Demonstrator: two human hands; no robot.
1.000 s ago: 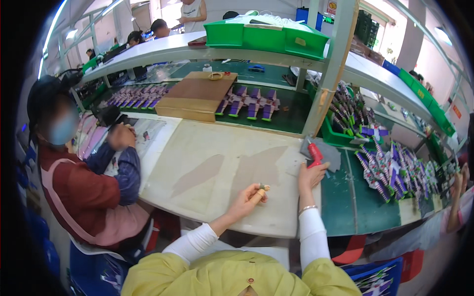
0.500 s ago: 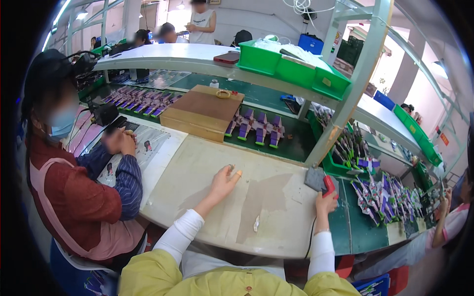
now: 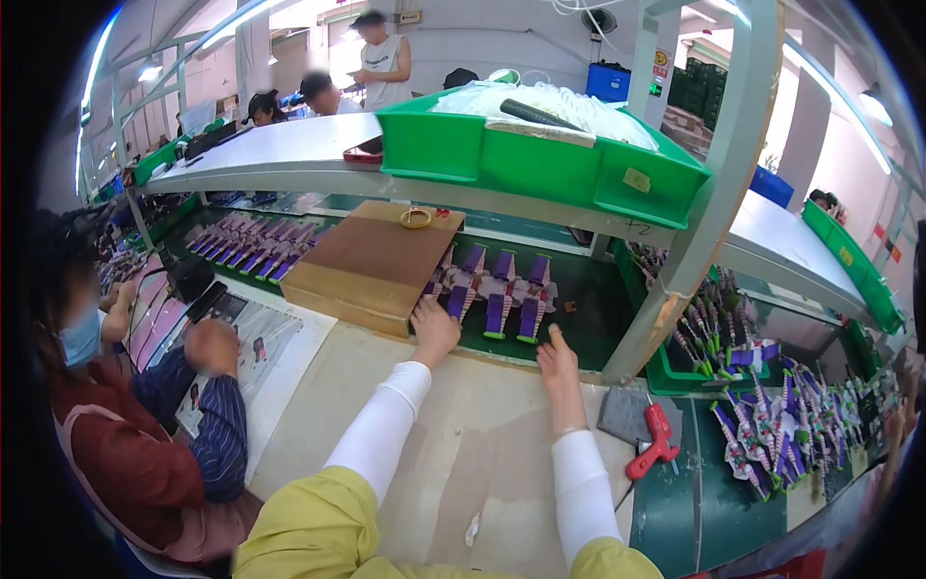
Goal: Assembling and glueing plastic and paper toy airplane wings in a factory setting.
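Observation:
My left hand [image 3: 436, 333] reaches to the far edge of the worktable, by the corner of a brown cardboard box [image 3: 371, 256]. Its fingers are apart at the nearest purple-and-white toy figures [image 3: 497, 297] with green ends; I cannot tell whether they touch one. Several of these figures lie in a row on the green surface behind the table. My right hand [image 3: 558, 374] is held up just short of the row's right end, fingers stretched and holding nothing. A red pistol-shaped tool [image 3: 658, 442] lies to its right, beside a grey block [image 3: 625, 415].
A metal post [image 3: 690, 217] rises at the right, carrying a shelf with green bins [image 3: 540, 159]. More figures pile up on the right [image 3: 786, 420] and lie left of the box [image 3: 256, 246]. A co-worker [image 3: 145, 415] sits close on my left. A small white scrap [image 3: 472, 529] lies on the worktable [image 3: 434, 463].
My right hand has let go of the red tool, which now lies on the right, and moved left and forward. My left hand has moved forward to the row of figures.

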